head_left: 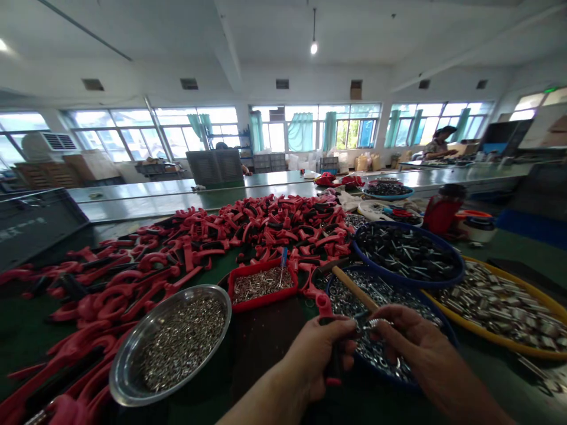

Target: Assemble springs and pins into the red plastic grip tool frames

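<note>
My left hand [319, 353] is closed around a red and black handle part [328, 330] held upright near the table's front edge. My right hand [410, 342] pinches a small silvery metal piece [377, 323] right beside that part. Both hands hover over a blue bowl [445, 327] filled with metal rings. A wooden hammer handle [354, 287] lies across that bowl.
A steel dish [170, 342] of small pins sits front left, a red tray [262, 284] of pins behind it. A large heap of red handles [212, 242] covers the table. A blue bowl of screws [410, 251] and a yellow-rimmed bowl [500, 304] stand right. A person [436, 144] works far back.
</note>
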`<state>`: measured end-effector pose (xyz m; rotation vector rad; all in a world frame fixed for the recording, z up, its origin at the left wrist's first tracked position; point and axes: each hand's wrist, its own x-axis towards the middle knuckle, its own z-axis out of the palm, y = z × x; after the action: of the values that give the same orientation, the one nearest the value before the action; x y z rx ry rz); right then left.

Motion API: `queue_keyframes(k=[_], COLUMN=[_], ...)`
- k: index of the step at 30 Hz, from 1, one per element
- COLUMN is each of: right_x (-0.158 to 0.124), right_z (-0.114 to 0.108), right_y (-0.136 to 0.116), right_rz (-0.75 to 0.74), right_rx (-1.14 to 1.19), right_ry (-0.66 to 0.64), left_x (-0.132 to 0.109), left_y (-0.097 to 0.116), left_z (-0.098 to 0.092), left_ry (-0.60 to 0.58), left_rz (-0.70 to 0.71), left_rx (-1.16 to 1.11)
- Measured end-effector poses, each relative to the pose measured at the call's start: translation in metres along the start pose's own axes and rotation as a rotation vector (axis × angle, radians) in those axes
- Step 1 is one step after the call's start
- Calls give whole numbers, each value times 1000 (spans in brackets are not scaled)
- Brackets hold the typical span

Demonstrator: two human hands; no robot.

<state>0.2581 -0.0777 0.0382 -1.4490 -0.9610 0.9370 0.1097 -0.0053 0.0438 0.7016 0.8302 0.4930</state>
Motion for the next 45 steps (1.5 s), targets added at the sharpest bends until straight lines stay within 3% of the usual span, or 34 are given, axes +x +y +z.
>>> queue_keyframes(k=[3,7,14,19,21,23,25,27,33,40,45], right_x=[-7,-12,-12,-13,-15,-15,-16,-15,-12,-9,-9], right_z=[22,42,60,67,67,65,63,62,64,73,74], right_y=[0,7,13,13,10,5,-3,-11,-35,-30,-34], right_rz=[-5,18,66,116,48,-127,-366,-539,-551,-890,-842], right_rx=[49,150,245,341,207,-60,-318,-433,-404,-662,-740], right_ry=[-14,-21,-78,-79,-61,12,90,93,-131,-203,-378], left_x=[-15,-26,-40,-40,-36,-31,-28,-27,-29,-29,-35], left_y=[-6,-13,-14,-23,-31,-39,-45,-49,-53,-51,-49], left_z=[-8,-18,-23,-19,-19,-20,-23,-29,-45,-49,-50], left_ry=[67,16,37,103,148,165,114,31,-12,13,0], left_rz=[-5,-19,-44,55,85,114,139,144,77,108,118], left_rx=[-193,-345,-534,-567,-462,-329,-255,-245,-121,-84,-24])
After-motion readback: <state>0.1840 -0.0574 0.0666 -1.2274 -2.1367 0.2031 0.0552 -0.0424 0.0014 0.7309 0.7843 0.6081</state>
